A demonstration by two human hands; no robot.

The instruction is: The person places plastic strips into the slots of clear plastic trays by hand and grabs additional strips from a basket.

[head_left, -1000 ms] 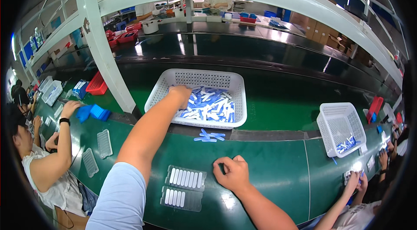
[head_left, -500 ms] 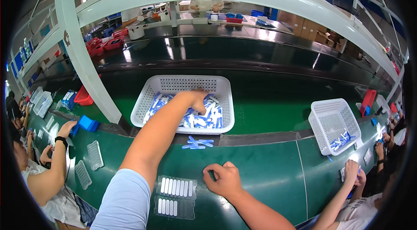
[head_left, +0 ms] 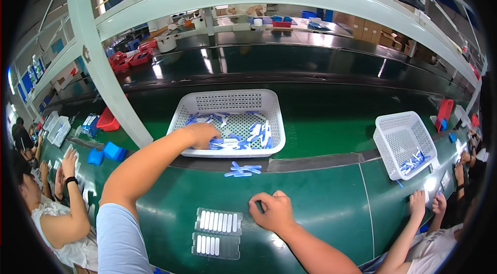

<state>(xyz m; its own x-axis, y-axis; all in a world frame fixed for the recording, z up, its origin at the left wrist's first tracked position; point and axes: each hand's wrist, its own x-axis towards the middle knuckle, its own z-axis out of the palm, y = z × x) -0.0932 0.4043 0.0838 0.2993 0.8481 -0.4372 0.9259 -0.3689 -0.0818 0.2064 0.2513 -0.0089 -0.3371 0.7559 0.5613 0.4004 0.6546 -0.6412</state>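
Observation:
My left hand (head_left: 203, 135) reaches into a white perforated plastic basket (head_left: 282, 137), low over its near left part. Its fingertips are hidden among small flat blue-and-white strips (head_left: 263, 131). Bare mesh shows in the middle of the basket floor. On the bench, my right hand (head_left: 273, 212) rests with curled fingers, thumb and forefinger making a loop; whether anything is inside cannot be seen. Several blue strips (head_left: 242, 169) lie crossed in front of the basket. Nearer me are two clear slotted trays, the upper tray (head_left: 239, 212) and lower tray (head_left: 230, 248), each with several white strips in a row.
A second white basket (head_left: 380, 137) with a few blue strips stands at the right, near a co-worker's hands (head_left: 417, 202). At the left, another person sits near blue boxes (head_left: 114, 152). A white upright post (head_left: 111, 87) stands left of my basket.
My left hand has come from the basket's far middle to its near left. The strips have been shifted about, baring the mesh floor. My right hand keeps its pose; the whole view has turned slightly.

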